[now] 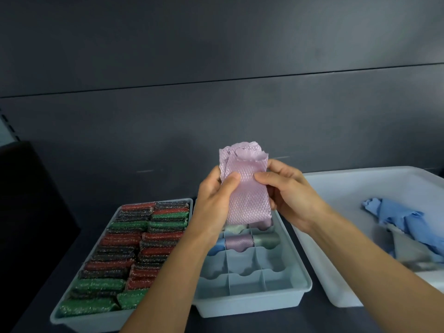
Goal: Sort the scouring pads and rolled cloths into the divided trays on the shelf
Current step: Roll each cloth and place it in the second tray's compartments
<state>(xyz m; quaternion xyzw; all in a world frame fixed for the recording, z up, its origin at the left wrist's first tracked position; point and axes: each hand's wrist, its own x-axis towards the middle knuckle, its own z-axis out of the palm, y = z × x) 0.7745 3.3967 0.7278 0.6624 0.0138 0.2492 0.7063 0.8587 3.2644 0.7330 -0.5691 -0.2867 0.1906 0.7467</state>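
Head: left hand, right hand grip pink cloth.

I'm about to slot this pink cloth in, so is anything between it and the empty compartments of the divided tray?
Nothing visible. The left hand and right hand hold the pink cloth above the divided tray, whose near compartments are open; rolled cloths fill only far ones.

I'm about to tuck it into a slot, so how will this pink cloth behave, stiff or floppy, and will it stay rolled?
Probably soft and floppy: the pink cloth frills loosely at its top edge. Likely light: the left hand and right hand hold it upright with a light pinch. It may unroll once released, since its layers gape at the top.
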